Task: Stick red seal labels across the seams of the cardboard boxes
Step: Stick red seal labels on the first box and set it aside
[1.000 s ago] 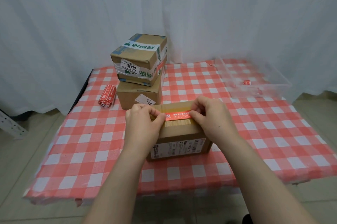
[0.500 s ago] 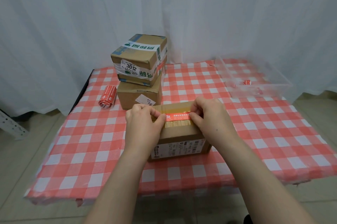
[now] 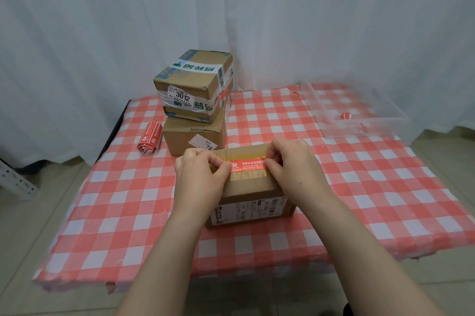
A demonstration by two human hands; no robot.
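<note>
Left hand (image 3: 200, 178) and right hand (image 3: 293, 164) pinch the ends of the red seal label (image 3: 248, 165) over the box (image 3: 246, 188) seam; smoothing it flat probably follows.

Watching the feed from my station, I saw both arms bare all the way from the hands back to the lower edge of the frame. The left hand (image 3: 200, 176) showed rounded knuckles, and the left forearm (image 3: 164, 251) behind it was smooth, widening away from the wrist. The right hand (image 3: 293, 164) looked broader. Just behind it, near the wrist, sat one small dark mole (image 3: 301, 183). The right forearm (image 3: 359, 243) behind that was plain and smooth. The nails were too small for me to judge.
</note>
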